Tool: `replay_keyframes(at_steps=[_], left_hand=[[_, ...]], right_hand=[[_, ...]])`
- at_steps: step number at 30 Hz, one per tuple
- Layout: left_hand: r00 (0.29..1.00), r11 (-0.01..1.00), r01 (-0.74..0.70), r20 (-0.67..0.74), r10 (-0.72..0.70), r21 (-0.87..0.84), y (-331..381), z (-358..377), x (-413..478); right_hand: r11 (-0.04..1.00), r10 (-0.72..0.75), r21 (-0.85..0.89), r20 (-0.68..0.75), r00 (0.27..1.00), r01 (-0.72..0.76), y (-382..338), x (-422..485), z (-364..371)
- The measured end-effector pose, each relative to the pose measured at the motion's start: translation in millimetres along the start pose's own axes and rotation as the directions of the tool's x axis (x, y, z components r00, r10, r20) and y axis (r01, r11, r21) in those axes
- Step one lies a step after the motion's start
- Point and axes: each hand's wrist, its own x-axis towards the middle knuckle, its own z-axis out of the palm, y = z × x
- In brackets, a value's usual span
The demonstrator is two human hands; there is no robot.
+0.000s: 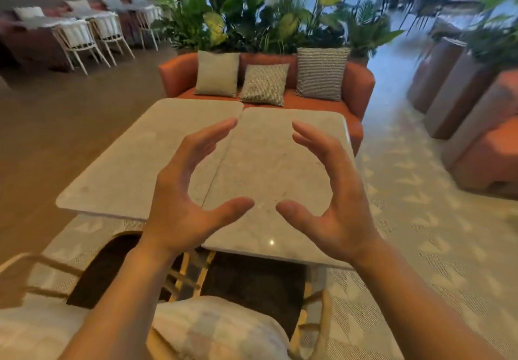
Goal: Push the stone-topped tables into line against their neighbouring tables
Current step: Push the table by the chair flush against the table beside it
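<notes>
**Stone-topped tables sit out of step as open hands hover above the seam**

Stone-topped tables stand side by side before an orange sofa [269,90], their long axes running away from the person toward the cushions. The right table [280,163] sits nearer the person than the left table [134,163], so its near edge juts forward and its far edge stops short of its neighbour's; the two tops touch, or nearly touch, along a thin diagonal seam [221,160]. Both hands are raised over the right table with each grip spread wide, fingers curled, thumbs pointing inward and holding nothing. The left hand [185,200] hangs above the seam, the right hand [333,205] above the middle of the right table, near its front edge. Judged from this, squaring the pair calls for a push straight ahead, along the right table's long axis, toward the sofa. A cushioned chair [221,329] stands between person and tables.
</notes>
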Motion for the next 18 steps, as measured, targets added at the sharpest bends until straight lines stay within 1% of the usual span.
replay_keyframes(at_steps=[5, 9, 12, 14, 18], left_hand=[[0.994, 1.000, 0.025, 0.105, -0.026, 0.015, 3, 16, -35], [0.985, 0.997, 0.059, 0.162, -0.067, 0.051, -29, 13, -39], [0.954, 0.989, 0.127, 0.262, -0.143, 0.076, -82, 18, -34], [0.922, 0.979, 0.167, 0.331, -0.198, 0.121, -125, 30, -34], [0.871, 0.958, 0.161, 0.423, -0.250, 0.236, -216, 62, -56]], right_hand=[[0.992, 0.115, -0.042, -0.007, 0.993, -0.115, -7, -52, -4], [0.978, 0.193, -0.073, -0.016, 0.981, -0.193, 4, -60, 13], [0.959, 0.241, -0.145, -0.031, 0.970, -0.243, 35, -57, 37], [0.936, 0.300, -0.182, -0.036, 0.953, -0.302, 65, -59, 53], [0.864, 0.455, -0.252, 0.017, 0.890, -0.436, 139, -79, 95]])
